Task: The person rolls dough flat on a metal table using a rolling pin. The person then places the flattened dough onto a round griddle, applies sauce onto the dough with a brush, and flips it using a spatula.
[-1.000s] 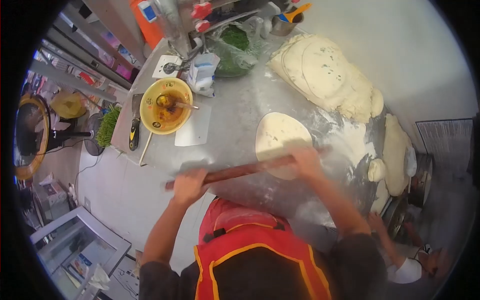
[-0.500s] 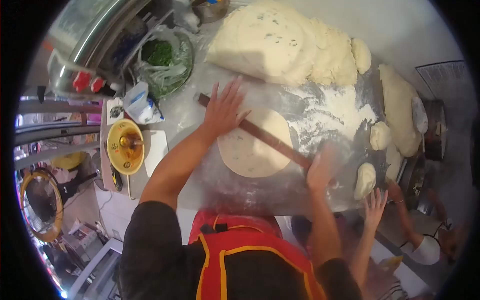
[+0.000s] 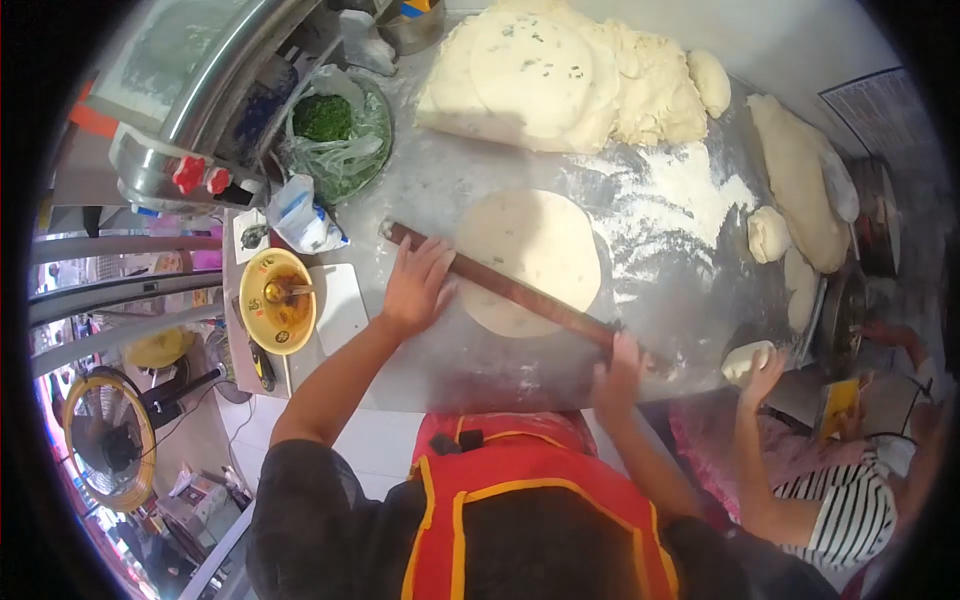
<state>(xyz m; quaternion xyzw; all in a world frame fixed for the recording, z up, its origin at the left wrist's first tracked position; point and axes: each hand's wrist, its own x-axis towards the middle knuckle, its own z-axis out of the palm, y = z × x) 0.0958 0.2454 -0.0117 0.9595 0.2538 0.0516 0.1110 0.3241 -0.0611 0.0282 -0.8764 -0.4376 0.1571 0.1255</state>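
Observation:
A brown wooden rolling pin (image 3: 520, 290) lies slantwise across a round, flat sheet of dough (image 3: 535, 245) on the grey metal table (image 3: 420, 180). Near the pin's upper left end, my left hand (image 3: 420, 285) is closed over it. Toward the lower right end, my right hand (image 3: 618, 375) is on the pin, its fingers bent round it and slightly blurred. The flat dough shows above and below the pin, with small green specks. White flour (image 3: 670, 210) is scattered to the right of the sheet.
Large dough (image 3: 540, 80) stands at the back. On the left are a yellow bowl (image 3: 278, 300) with a spoon, a white board (image 3: 340, 305) and a bag of chopped greens (image 3: 340, 140). At right, a co-worker's hand (image 3: 765, 375) touches a dough piece (image 3: 742, 362); a longer dough (image 3: 800, 180) lies behind.
From slanting up to the right, the pin has turned to slant down to the right. My left hand's spread fingers have closed on it. The co-worker's hand has reached the dough piece.

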